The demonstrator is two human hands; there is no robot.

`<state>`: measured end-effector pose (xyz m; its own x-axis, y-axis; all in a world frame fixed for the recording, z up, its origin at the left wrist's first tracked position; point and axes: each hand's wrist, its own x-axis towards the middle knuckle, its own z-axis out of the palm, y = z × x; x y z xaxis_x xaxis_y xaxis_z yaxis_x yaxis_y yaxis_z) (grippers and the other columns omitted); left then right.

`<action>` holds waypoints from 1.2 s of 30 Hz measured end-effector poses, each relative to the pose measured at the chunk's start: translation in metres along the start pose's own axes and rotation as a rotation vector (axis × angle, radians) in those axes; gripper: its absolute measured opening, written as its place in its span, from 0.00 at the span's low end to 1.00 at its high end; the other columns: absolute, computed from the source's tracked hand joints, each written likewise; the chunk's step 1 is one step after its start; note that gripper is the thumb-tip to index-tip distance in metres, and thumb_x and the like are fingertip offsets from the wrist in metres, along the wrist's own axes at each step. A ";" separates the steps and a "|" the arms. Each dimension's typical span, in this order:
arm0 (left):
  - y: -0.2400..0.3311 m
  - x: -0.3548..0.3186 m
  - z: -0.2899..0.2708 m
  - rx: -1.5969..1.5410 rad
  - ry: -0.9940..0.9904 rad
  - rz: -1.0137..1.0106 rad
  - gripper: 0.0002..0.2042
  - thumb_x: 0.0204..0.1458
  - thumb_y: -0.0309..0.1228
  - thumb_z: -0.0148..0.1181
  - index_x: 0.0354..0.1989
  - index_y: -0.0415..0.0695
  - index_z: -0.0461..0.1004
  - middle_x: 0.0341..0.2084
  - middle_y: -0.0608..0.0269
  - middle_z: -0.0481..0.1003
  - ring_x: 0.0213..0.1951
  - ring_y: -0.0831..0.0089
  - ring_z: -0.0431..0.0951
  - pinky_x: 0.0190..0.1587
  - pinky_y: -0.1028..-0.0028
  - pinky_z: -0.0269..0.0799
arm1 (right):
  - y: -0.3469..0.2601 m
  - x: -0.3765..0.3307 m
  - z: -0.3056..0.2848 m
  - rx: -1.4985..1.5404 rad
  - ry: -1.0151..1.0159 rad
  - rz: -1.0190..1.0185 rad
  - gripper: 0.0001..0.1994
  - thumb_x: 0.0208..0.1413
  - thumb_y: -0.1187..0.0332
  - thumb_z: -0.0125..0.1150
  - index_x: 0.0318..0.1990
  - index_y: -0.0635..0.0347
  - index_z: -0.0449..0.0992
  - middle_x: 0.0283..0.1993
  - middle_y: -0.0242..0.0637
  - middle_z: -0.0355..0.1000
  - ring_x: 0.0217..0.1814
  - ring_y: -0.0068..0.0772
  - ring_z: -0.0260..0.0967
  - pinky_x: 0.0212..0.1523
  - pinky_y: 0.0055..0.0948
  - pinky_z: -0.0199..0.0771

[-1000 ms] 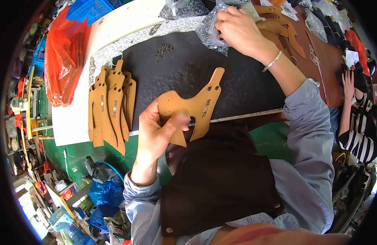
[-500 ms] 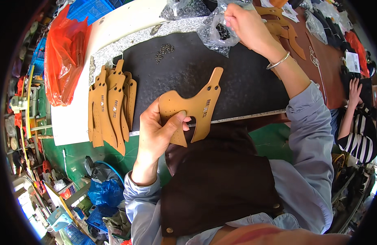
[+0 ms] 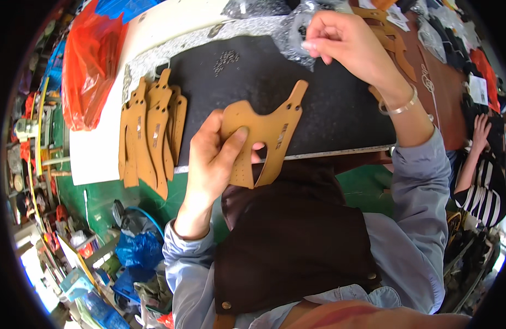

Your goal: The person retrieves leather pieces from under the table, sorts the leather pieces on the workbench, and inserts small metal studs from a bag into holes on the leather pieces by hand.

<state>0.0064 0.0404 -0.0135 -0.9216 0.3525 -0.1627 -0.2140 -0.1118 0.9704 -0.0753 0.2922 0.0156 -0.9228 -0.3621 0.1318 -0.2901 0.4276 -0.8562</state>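
A tan leather cutout [image 3: 283, 129], with a forked shape, small punched holes and two dark snaps near its narrow tip, is gripped in my left hand [image 3: 209, 162], thumb on top. My right hand [image 3: 351, 46] hovers by a clear plastic bag [image 3: 295, 38] at the far side of the black mat [image 3: 253, 93]. Its thumb and fingertips are pinched together; whatever is between them is too small to make out. On the mat lies a small heap of metal studs [image 3: 226, 63]. More tan leather cutouts [image 3: 154, 134] overlap in a pile at the left.
A red plastic bag [image 3: 91, 71] stands on the white table [image 3: 96, 159] at the left. Further leather pieces [image 3: 392, 41] lie on the brown surface at the far right. Another person's hand [image 3: 479, 131] shows at the right edge. Blue bags [image 3: 138, 249] sit on the floor at lower left.
My right hand has come away from the mouth of the clear bag, slightly nearer me, fingers now pinched. The leather cutout in my left hand has shifted slightly up and right.
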 end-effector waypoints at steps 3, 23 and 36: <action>0.000 0.002 0.001 0.068 0.009 0.010 0.07 0.53 0.21 0.45 0.39 0.33 0.64 0.27 0.57 0.74 0.25 0.79 0.73 0.28 0.81 0.70 | -0.026 -0.017 0.023 0.143 -0.103 0.008 0.01 0.50 0.78 0.52 0.30 0.65 0.70 0.25 0.31 0.69 0.26 0.15 0.66 0.26 0.14 0.64; 0.003 -0.015 0.011 0.389 -0.086 0.094 0.06 0.53 0.21 0.47 0.39 0.35 0.66 0.28 0.61 0.73 0.28 0.80 0.74 0.28 0.82 0.71 | -0.034 -0.046 0.087 -0.011 0.156 -0.418 0.06 0.39 0.78 0.62 0.24 0.61 0.70 0.34 0.33 0.66 0.38 0.31 0.65 0.38 0.26 0.66; 0.006 -0.016 0.007 0.671 -0.074 0.326 0.01 0.48 0.20 0.51 0.29 0.37 0.67 0.17 0.57 0.72 0.21 0.69 0.76 0.23 0.75 0.69 | -0.043 -0.042 0.079 0.223 -0.064 -0.151 0.06 0.43 0.81 0.56 0.29 0.66 0.66 0.27 0.34 0.65 0.29 0.24 0.63 0.35 0.21 0.64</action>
<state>0.0217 0.0404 -0.0041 -0.8752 0.4627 0.1409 0.3312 0.3610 0.8718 -0.0039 0.2238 0.0073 -0.8532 -0.4627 0.2409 -0.3538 0.1740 -0.9190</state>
